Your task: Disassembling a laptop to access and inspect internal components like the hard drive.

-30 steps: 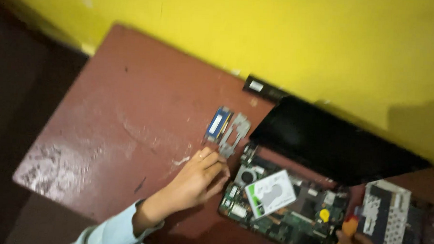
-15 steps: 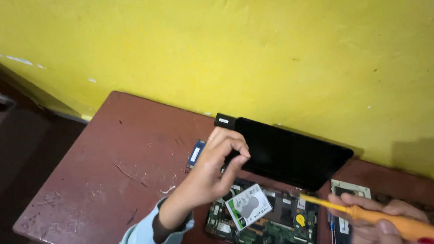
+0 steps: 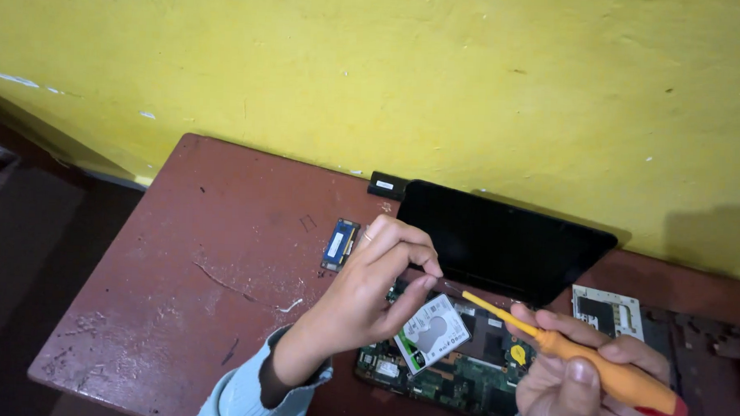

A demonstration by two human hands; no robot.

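My right hand (image 3: 581, 379) is closed around the orange handle of the screwdriver (image 3: 602, 368), with the thumb lying along the top, and the thin yellow shaft points up and to the left, over the opened laptop (image 3: 446, 375). My left hand (image 3: 375, 290) is raised above the laptop and its thumb and forefinger are pinched together just at the tip of the shaft; if there is a screw between them it is too small for me to see, so I cannot say it for sure. The screwdriver is light and stiff, and I judge its plastic handle gives a good grip near the red end, while the fine tip could slip easily from a little screw head. The laptop lies on the reddish-brown table (image 3: 179, 275), near the yellow wall (image 3: 391, 69), with its dark screen (image 3: 500, 241) tilted back toward the wall. Its green circuit board is bare and looks fragile, so I think it is better to touch it only at the edges. The silver hard drive (image 3: 433, 332) rests tilted on the board, just under my left fingers. A small blue memory module (image 3: 340, 244) lies on the table just beside my left hand, and a white perforated part (image 3: 608, 311) lies near my right hand.
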